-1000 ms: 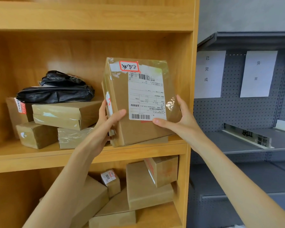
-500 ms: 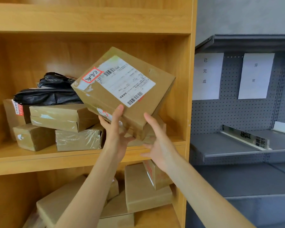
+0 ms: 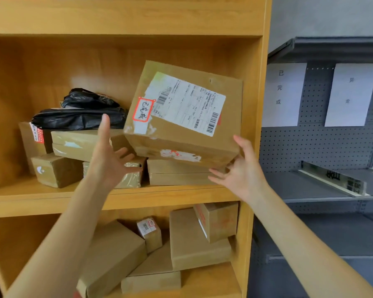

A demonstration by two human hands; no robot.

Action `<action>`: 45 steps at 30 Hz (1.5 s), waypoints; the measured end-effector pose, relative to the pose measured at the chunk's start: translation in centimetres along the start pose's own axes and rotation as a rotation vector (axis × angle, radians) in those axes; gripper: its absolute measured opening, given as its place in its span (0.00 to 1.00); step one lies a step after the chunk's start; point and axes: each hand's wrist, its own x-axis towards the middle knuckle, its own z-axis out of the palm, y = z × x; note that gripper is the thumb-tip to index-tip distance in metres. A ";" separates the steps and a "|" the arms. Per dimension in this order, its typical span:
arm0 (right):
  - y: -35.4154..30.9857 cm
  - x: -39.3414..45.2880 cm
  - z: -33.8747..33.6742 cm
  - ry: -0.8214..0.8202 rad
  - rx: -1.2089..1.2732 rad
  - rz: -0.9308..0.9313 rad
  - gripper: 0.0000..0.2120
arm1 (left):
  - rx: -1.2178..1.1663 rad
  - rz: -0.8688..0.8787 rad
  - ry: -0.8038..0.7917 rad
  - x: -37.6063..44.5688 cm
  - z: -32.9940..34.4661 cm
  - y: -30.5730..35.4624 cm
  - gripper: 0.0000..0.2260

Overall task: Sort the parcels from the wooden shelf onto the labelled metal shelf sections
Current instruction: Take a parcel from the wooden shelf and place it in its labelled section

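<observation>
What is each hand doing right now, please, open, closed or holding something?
Left hand: open, fingers spread, holding nothing.
Right hand: open, fingertips at the tilted parcel's lower right corner.

Open air above the black bag (image 3: 80, 110) and the stacked boxes (image 3: 82, 145) at the left of the wooden shelf (image 3: 125, 196), up to the board overhead. Right half of that bay filled by the tilted parcel (image 3: 181, 119), close to the side panel (image 3: 260, 125), over a flat box (image 3: 177, 173). Left hand (image 3: 108, 160) spread at its left edge, right hand (image 3: 241, 173) under its lower right corner. Lower bay crowded with boxes (image 3: 192, 239). Metal shelf (image 3: 306, 188) bare at its near left, a divider strip (image 3: 334, 181) lying across it further right.
</observation>
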 end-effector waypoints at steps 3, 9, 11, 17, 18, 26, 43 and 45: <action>-0.1 0.5 -0.2 -0.009 -0.049 -0.015 0.34 | 0.169 -0.006 -0.225 -0.5 -1.1 0.2 0.35; -0.9 1.1 -0.3 0.021 -0.087 -0.053 0.41 | 0.149 -0.088 -0.258 -1.2 -1.5 -2.0 0.17; -1.1 1.1 -0.3 0.042 -0.035 -0.089 0.43 | 0.160 -0.082 -0.230 -1.1 -1.1 -2.8 0.28; 2.0 0.7 2.0 0.017 -0.035 -0.151 0.61 | -0.018 -0.096 -0.091 -2.5 4.0 -5.3 0.34; 2.8 0.6 2.6 -0.003 -0.074 -0.157 0.63 | -0.076 -0.116 -0.085 -2.8 5.1 -5.8 0.36; 2.3 -0.3 2.5 -0.011 -0.316 -0.314 0.43 | 0.003 -0.131 -0.215 -3.4 6.1 -7.8 0.53; 2.5 -1.7 2.4 -0.020 -0.200 -0.298 0.29 | 0.134 0.153 -0.235 -2.5 -0.8 -3.4 0.19; 2.7 -2.2 2.5 -0.004 -0.192 -0.312 0.25 | 0.140 0.162 -0.253 -2.6 -1.0 -3.6 0.22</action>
